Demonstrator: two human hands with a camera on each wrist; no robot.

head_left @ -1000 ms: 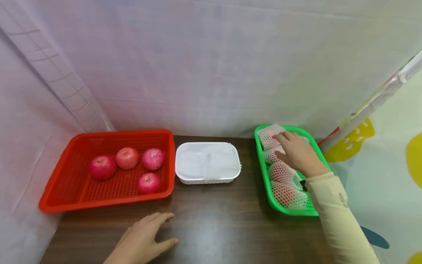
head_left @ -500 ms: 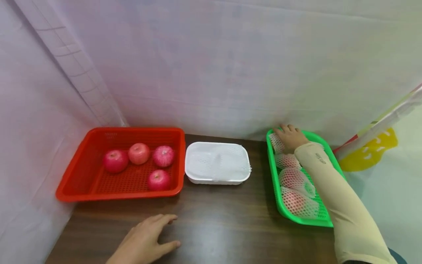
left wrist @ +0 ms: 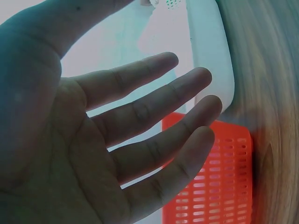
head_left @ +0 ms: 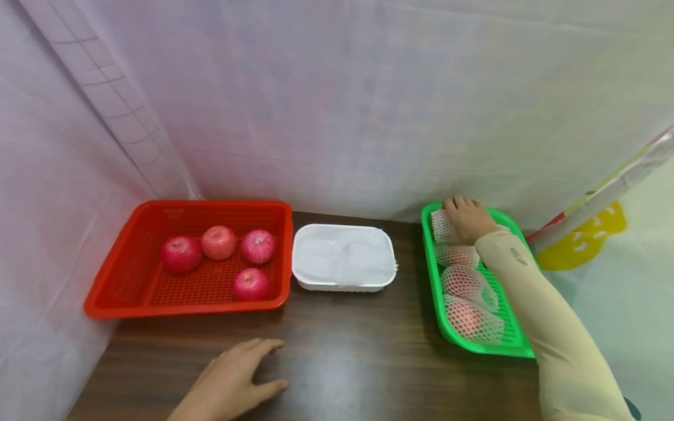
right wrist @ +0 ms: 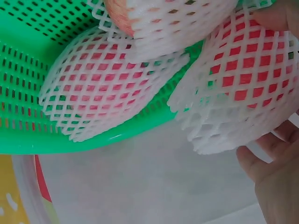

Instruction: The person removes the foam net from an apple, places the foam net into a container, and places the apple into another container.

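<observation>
At the back of the green basket [head_left: 434, 304], my right hand [head_left: 470, 221] grips an apple [head_left: 441, 225] wrapped in a white foam net. The right wrist view shows this netted apple [right wrist: 247, 74] between the thumb and curled fingers of my right hand [right wrist: 279, 172]. More netted apples [head_left: 463, 318] lie along the left side of that basket. My left hand [head_left: 234, 374] holds nothing above the dark wooden table, in front of the red basket [head_left: 184, 310]. Its fingers spread loosely in the left wrist view, where the palm [left wrist: 70, 144] shows.
Several bare apples, one of them a red apple [head_left: 250, 285], lie in the red basket. A white oval tray [head_left: 342, 286] with white netting in it stands between the baskets. Behind them hangs a pale cloth wall [head_left: 337, 117].
My right hand has moved from above the green basket to its back end and taken hold of a netted apple. The head view has shifted slightly. The left hand stays nearly still.
</observation>
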